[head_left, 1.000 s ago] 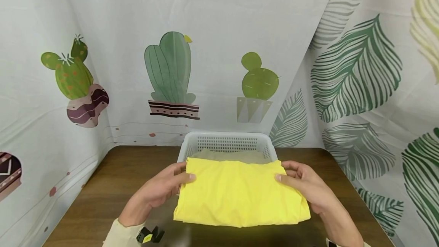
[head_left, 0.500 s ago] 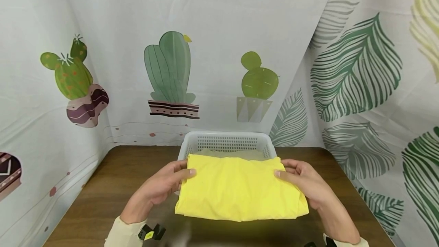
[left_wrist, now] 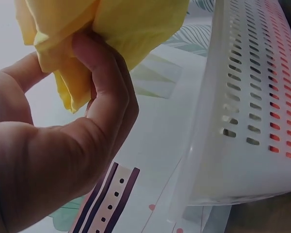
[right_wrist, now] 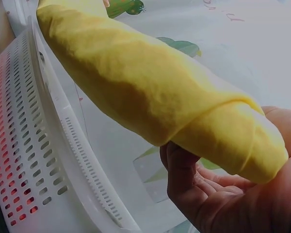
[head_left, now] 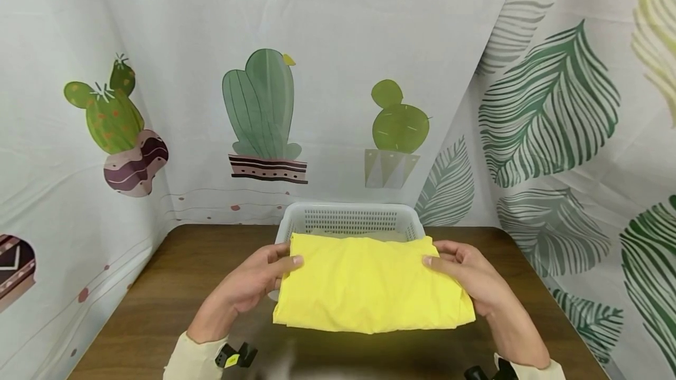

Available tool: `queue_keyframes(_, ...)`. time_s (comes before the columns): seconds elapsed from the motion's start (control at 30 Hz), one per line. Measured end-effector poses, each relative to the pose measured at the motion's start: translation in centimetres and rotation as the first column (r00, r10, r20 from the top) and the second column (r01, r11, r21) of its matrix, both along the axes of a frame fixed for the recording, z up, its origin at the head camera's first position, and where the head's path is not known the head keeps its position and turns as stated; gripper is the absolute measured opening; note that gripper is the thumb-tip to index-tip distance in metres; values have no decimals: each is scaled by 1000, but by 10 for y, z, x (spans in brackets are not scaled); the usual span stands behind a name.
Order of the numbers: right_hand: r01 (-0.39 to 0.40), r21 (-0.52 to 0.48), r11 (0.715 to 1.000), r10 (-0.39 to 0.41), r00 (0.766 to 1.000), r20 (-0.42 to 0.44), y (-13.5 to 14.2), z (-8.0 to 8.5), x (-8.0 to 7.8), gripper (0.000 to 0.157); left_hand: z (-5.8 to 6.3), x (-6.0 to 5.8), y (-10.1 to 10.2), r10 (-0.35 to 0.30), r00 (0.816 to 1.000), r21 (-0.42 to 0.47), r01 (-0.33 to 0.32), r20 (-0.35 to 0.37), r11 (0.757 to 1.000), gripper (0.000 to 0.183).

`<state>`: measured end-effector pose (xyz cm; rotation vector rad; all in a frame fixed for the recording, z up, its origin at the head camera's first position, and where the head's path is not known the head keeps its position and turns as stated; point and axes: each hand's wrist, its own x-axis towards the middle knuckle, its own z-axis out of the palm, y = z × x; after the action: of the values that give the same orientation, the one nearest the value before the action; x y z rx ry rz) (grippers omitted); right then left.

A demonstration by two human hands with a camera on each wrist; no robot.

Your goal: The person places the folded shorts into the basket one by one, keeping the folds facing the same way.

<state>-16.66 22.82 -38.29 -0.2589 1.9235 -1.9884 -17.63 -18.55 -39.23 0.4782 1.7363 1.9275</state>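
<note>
A folded yellow cloth (head_left: pixel 372 283) hangs in the air between both hands, over the near part of a white plastic basket (head_left: pixel 351 207). My left hand (head_left: pixel 253 279) pinches its left edge, thumb on top and fingers beneath. On the opposite edge, my right hand (head_left: pixel 475 274) grips it the same way. In the left wrist view, the left fingers curl around a drooping corner of the yellow cloth (left_wrist: pixel 136 29). The right wrist view shows the folded layers of the cloth (right_wrist: pixel 136 82) end-on, resting in the right hand (right_wrist: pixel 252 199).
A pale cloth (head_left: pixel 364 234) lies inside the basket, and something red shows through the slots of the basket wall (right_wrist: pixel 26 131). The basket stands on a dark wooden table (head_left: pixel 174 286). Behind it hangs a white curtain (head_left: pixel 338 133) printed with cacti and leaves.
Both hands have shifted slightly up in the head view with the yellow cloth, covering more of the basket and the pale cloth inside. The grip stays the same.
</note>
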Motion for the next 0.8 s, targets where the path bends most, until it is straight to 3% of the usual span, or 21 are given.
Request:
queue_keyframes(0.6, 57, -9, 998, -57, 998, 26, 0, 1, -6, 48, 1, -4, 0, 74, 997, 26, -74, -3, 997, 56)
queue_keyframes(0.8, 60, -22, 998, -60, 998, 30, 1, 2, -9, 46, 2, -6, 1, 111, 993, -15, -111, -30, 994, 63)
